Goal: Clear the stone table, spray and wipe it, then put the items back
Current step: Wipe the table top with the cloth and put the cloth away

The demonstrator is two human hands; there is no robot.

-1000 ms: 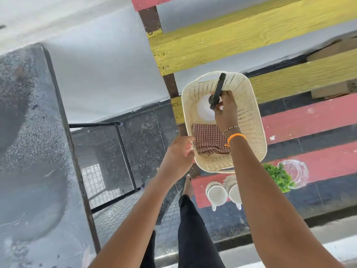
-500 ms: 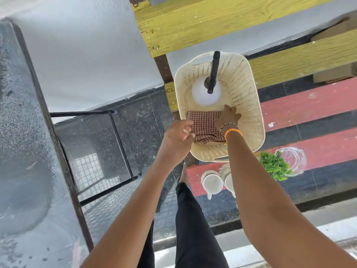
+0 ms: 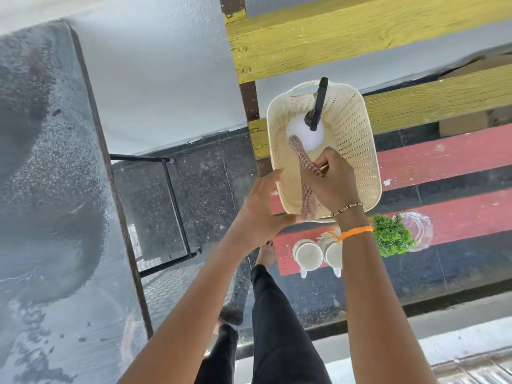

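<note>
- our right hand (image 3: 331,181) is closed around the checked cloth (image 3: 304,173), pinching it near the middle; the cloth is half lifted, both ends drooping into the basket (image 3: 357,139).
- left hand (image 3: 263,206) is open-ish, fingers curled on the basket's near-left rim, bracing it. nothing gripped besides the rim.
- spray bottle (image 3: 307,131) stands at the basket's far end, black trigger head (image 3: 318,106) leaning on the far rim. the cloth's far end lies against the white bottle body.
- the table (image 3: 50,189) is off to our left, cleared and wet with spray film. well apart from the basket.
- risk 1: we pull the cloth up and its far end drags the bottle over. looks like it only touches, but we can't tell if it is snagged under the trigger.
- risk 2: the basket sits on a slatted bench (image 3: 443,156). a sideways yank could skid or tip it if the left hand lets go early.
- risk 3: two mugs (image 3: 307,256), a small plant (image 3: 390,239) and a glass jar (image 3: 415,228) sit just beside the basket's near edge. a sliding basket or a swinging right forearm could knock them off the slat.
- risk 4: a single-point pinch lets the cloth slip and drop onto the wet floor.
- we judge the safe move is a straight lift with the rim held.
</note>
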